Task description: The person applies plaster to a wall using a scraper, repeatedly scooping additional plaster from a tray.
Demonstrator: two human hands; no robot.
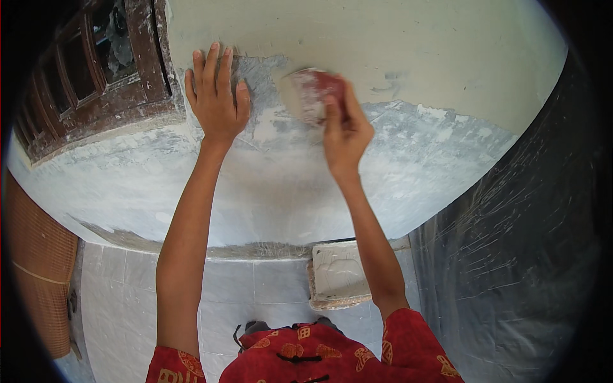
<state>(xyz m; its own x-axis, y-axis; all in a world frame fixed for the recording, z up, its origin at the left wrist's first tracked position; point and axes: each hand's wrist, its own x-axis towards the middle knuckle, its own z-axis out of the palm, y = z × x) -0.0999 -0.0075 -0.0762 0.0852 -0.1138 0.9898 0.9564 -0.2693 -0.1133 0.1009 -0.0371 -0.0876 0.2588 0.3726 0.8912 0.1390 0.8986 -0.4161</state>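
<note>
The right hand [348, 135] grips a red scraper [316, 96], the left hand [218, 102] lies spread on the wall [440, 51], seemingly part-finished: beige above, patchy grey-white below.

The floor [227, 284], pale grey tiles with thin straight joints, spreads from 5 to 8 o'clock in the view. On it, between 5 and 6 o'clock, sits a shallow squarish tray [338, 301] with smeared, grubby sides, holding whitish paste [340, 274]. At 4 o'clock a dark sheet [511, 268] borders the tiles; whether it lies on them is unclear.
</note>
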